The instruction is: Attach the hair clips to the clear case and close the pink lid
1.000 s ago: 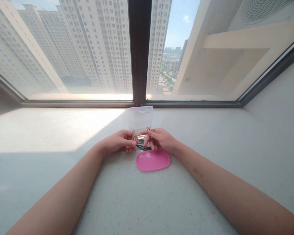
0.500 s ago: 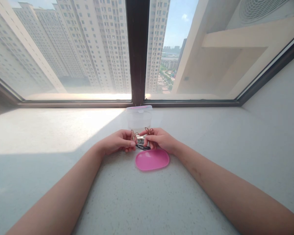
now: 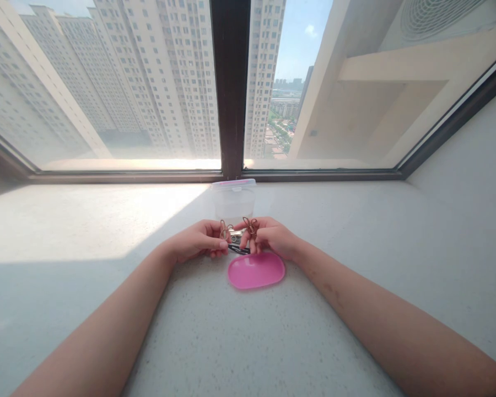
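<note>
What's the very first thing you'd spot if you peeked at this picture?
The bright pink oval dish lying mid-way along the pale sill jumps out. Just behind it, the left hand and right hand pinch small brown wire loops, with a clear tub beyond and tall towers filling the window.

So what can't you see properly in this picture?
- Head view, wire loops pinched in the left hand and right hand: too small to tell what they are.
- Silver thing between the hands: mostly hidden by fingers.
- Clear tub behind: contents hazy, partly behind the hands.
- Arms: cut off by the bottom edge.
</note>
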Demonstrator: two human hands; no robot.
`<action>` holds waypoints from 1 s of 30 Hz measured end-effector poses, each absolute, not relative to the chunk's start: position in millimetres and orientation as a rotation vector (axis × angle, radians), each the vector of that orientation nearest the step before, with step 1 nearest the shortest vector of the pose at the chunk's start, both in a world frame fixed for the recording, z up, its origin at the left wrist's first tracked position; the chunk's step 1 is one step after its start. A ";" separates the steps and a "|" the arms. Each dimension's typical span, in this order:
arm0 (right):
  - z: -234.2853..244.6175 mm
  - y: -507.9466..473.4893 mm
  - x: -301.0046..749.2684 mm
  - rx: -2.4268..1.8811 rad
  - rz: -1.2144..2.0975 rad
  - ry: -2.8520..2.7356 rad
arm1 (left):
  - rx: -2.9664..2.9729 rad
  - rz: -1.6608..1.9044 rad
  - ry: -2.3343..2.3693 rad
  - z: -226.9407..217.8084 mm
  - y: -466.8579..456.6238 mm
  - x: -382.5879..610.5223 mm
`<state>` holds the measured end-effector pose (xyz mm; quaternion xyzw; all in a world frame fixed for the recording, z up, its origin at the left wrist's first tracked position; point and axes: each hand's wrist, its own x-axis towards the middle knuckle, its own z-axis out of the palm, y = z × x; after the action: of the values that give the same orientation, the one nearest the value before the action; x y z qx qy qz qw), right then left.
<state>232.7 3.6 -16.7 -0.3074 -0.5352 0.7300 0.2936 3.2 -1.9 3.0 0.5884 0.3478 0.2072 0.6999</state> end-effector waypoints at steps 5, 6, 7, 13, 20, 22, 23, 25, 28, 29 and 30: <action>-15.2 2.8 232.4 -0.822 1.942 -1.397 | 1.313 0.467 0.767 3.3 -2.2 3.5; -14.7 2.4 232.3 -0.825 1.939 -1.406 | 1.312 0.467 0.769 3.2 -2.2 3.5; -14.1 2.0 232.3 -0.826 1.937 -1.423 | 1.310 0.468 0.769 3.0 -2.2 3.5; -13.3 0.9 233.5 -0.794 1.930 -1.500 | 1.296 0.470 0.770 1.8 -1.9 2.9; -15.7 1.1 233.3 -0.773 1.890 -1.479 | 1.303 0.470 0.768 1.1 -1.7 2.3; -15.1 0.8 232.8 -0.791 1.871 -1.477 | 1.302 0.473 0.771 1.2 -1.7 2.4; -14.6 0.7 232.6 -0.798 1.865 -1.480 | 1.301 0.475 0.773 1.3 -1.7 2.4; -14.1 0.6 232.7 -0.799 1.865 -1.487 | 1.301 0.474 0.773 1.5 -1.7 2.5; -14.3 1.0 233.4 -0.797 1.877 -1.481 | 1.310 0.472 0.772 1.9 -2.0 2.7; -14.5 1.1 233.6 -0.799 1.880 -1.477 | 1.313 0.474 0.770 2.1 -2.1 2.8; -14.7 1.0 233.8 -0.799 1.882 -1.474 | 1.315 0.477 0.768 2.2 -2.2 2.9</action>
<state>233.8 1.0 -14.7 -0.3020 -0.5568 0.7109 0.3057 2.9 -2.2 2.2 0.5901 0.3443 0.2138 0.6982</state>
